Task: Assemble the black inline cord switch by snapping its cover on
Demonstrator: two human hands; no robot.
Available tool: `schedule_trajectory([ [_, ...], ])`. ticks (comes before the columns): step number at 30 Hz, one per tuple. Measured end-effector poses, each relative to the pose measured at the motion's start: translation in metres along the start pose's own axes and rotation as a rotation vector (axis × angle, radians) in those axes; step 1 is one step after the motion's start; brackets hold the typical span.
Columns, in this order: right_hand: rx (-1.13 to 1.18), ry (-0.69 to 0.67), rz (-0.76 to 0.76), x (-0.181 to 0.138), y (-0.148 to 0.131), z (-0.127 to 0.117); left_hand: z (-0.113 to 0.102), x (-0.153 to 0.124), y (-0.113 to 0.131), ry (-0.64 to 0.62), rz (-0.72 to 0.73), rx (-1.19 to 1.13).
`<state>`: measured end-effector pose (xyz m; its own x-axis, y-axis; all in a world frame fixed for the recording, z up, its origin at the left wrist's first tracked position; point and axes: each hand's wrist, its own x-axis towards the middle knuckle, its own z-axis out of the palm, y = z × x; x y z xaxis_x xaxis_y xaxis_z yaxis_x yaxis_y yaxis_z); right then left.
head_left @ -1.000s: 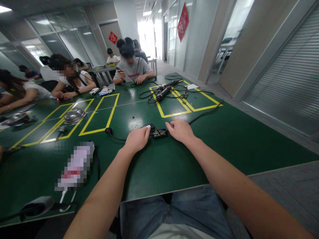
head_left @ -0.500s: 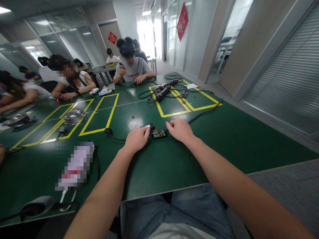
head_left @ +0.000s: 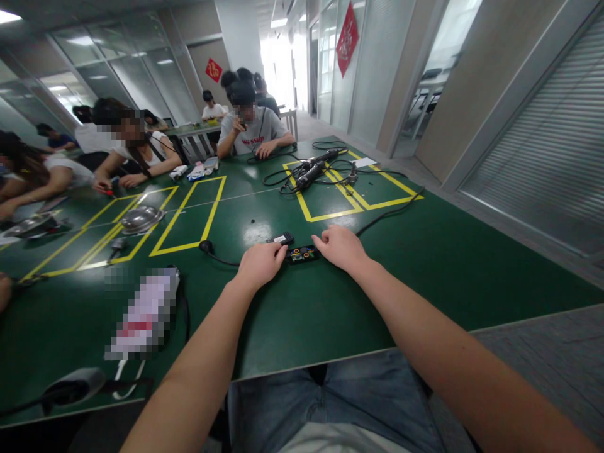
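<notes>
A small black circuit board (head_left: pixel 302 254) with coloured parts lies on the green table (head_left: pixel 425 264) between my hands. My left hand (head_left: pixel 258 265) rests knuckles up at the board's left end, fingers curled, fingertips touching it. My right hand (head_left: pixel 340 247) grips the board's right end with bent fingers. A small black block with a white label (head_left: pixel 280 239) sits just behind my left fingertips. A black cable (head_left: pixel 391 214) runs from near my right hand toward the far right.
Yellow tape rectangles (head_left: pixel 189 217) mark the table. A black plug and lead (head_left: pixel 206 248) lie left of my left hand. Tools and tangled cables (head_left: pixel 314 173) sit farther back. A metal dish (head_left: pixel 140 219) rests at the left. Several people work at the far side and left.
Both hands stay at the board with only slight shifts. The person at the far end has raised a hand up toward the head.
</notes>
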<state>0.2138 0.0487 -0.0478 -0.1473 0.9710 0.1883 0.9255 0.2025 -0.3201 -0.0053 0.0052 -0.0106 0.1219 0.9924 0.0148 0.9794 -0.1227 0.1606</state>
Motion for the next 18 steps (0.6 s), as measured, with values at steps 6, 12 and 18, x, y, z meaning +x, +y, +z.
schedule_trajectory([
  [6, 0.011, 0.001, -0.005, 0.002, -0.003, 0.001, 0.002, 0.0, 0.001, 0.102, -0.017, -0.07],
  [12, 0.046, 0.006, 0.004, 0.002, 0.002, 0.001, 0.011, 0.007, -0.008, 0.248, -0.029, -0.212],
  [18, 0.087, -0.002, 0.012, 0.005, 0.005, 0.001, 0.021, 0.013, -0.014, 0.257, 0.008, -0.335],
])
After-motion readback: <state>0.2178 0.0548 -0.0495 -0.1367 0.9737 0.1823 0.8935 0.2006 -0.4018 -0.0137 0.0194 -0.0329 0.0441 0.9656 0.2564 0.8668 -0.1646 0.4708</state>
